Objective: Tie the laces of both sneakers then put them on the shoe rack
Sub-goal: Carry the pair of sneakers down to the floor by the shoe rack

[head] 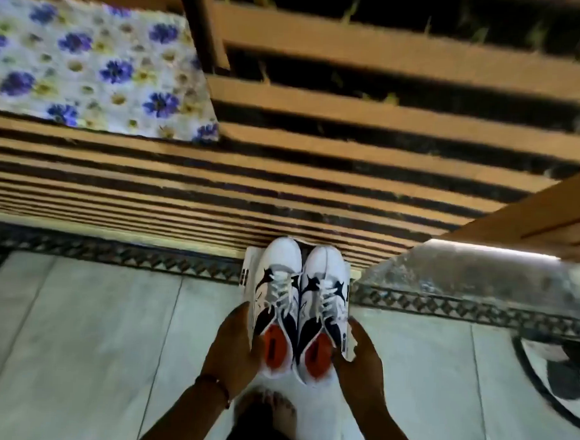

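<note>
Two white sneakers with dark markings and orange insoles are held side by side, toes pointing away from me. My left hand (235,345) grips the outer side of the left sneaker (277,295). My right hand (359,354) grips the outer side of the right sneaker (323,301). White laces run across both. The toes reach the front edge of the wooden slatted shoe rack (217,183). A white sheet or box flap (248,268) shows beneath the shoes.
A floral cloth (89,64) lies on the rack's upper left. A shiny grey surface (462,270) and a wooden board (548,211) stand at right. Pale floor tiles (77,343) with a patterned border lie below. My bare feet (267,405) show at the bottom.
</note>
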Demonstrator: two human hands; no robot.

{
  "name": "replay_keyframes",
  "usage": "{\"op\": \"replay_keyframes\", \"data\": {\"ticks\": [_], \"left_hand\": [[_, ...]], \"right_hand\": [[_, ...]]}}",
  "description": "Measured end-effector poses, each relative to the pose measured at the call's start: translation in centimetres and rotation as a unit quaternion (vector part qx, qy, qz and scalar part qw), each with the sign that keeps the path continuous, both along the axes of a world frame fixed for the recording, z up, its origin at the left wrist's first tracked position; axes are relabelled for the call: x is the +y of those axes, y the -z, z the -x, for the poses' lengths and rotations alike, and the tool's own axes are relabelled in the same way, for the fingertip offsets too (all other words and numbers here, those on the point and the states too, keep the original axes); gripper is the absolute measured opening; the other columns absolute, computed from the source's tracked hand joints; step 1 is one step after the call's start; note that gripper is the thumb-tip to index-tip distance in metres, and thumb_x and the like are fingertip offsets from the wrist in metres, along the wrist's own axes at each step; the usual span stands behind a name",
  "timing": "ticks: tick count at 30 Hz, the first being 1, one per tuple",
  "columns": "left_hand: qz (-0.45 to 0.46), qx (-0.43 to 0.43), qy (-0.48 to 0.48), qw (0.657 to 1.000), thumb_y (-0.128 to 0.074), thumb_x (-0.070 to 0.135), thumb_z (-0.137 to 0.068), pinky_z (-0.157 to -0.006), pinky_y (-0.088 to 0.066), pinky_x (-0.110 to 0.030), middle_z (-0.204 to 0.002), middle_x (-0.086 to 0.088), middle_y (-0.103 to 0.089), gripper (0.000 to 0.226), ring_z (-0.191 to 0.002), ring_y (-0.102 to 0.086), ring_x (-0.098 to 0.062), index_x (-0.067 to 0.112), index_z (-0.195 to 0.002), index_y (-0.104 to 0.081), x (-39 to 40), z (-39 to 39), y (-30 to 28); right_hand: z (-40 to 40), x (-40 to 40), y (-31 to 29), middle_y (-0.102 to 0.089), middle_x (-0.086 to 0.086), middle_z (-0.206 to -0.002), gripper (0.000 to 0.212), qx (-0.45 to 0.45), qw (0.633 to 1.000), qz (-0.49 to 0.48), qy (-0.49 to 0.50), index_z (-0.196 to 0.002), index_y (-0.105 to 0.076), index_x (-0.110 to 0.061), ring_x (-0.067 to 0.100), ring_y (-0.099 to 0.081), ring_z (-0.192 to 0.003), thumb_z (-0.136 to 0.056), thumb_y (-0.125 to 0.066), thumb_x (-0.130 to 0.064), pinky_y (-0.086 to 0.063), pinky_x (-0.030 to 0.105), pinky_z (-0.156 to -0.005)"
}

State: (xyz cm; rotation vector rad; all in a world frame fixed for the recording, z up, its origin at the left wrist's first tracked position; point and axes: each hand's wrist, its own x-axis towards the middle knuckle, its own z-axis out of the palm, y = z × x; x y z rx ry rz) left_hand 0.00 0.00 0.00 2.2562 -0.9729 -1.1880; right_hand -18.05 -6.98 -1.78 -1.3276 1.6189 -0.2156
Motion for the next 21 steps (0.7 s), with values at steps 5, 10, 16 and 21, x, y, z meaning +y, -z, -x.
{"op": "replay_keyframes", "data": {"ticks": [5,10,16,21], "left_hand": [[-0.024,0.023,-0.009,0.999,-0.059,0.017,-0.083,-0.112,-0.026,-0.032,-0.146,-0.009,-0.036,0.068,-0.137,-0.032,-0.026,0.015,-0.140,-0.023,-0.9,0.0,6.8],[-0.049,0.039,-0.061,0.996,-0.063,0.032,-0.078,-0.106,-0.039,-0.048,-0.140,-0.009,-0.044,0.071,-0.128,-0.044,-0.029,0.019,-0.138,-0.027,-1.1,0.1,10.9],[-0.037,0.081,-0.141,0.986,-0.050,0.002,-0.084,-0.096,-0.038,-0.032,-0.126,-0.013,-0.054,0.044,-0.119,-0.050,-0.030,0.014,-0.126,-0.042,-1.2,1.8,12.2],[-0.020,0.103,-0.163,0.981,-0.043,-0.002,-0.087,-0.100,-0.040,-0.038,-0.124,-0.013,-0.056,0.044,-0.118,-0.051,-0.028,0.016,-0.127,-0.042,-0.6,2.4,12.3]], "right_hand": [[-0.3,-0.3,6.0,-0.059,-0.005,-0.105,0.043,-0.004,0.999,-0.027,0.032,-0.120,-0.052,-0.023,0.019,-0.057,-0.099,-0.079,-0.063,-0.016,-0.041,0.029,-0.084],[-0.4,-0.5,8.9,-0.060,-0.008,-0.089,0.020,-0.029,0.996,-0.050,0.064,-0.102,-0.051,-0.024,0.009,-0.055,-0.078,-0.086,-0.056,-0.014,-0.038,0.027,-0.073],[-0.5,-0.4,10.4,-0.061,-0.004,-0.089,0.024,-0.013,0.996,-0.048,0.072,-0.099,-0.049,-0.028,0.013,-0.057,-0.077,-0.084,-0.053,-0.009,-0.039,0.021,-0.060],[-0.3,-0.2,10.7,-0.062,0.002,-0.094,0.024,-0.021,0.996,-0.053,0.074,-0.105,-0.050,-0.018,0.024,-0.060,-0.090,-0.084,-0.049,-0.007,-0.040,0.029,-0.075]]}}
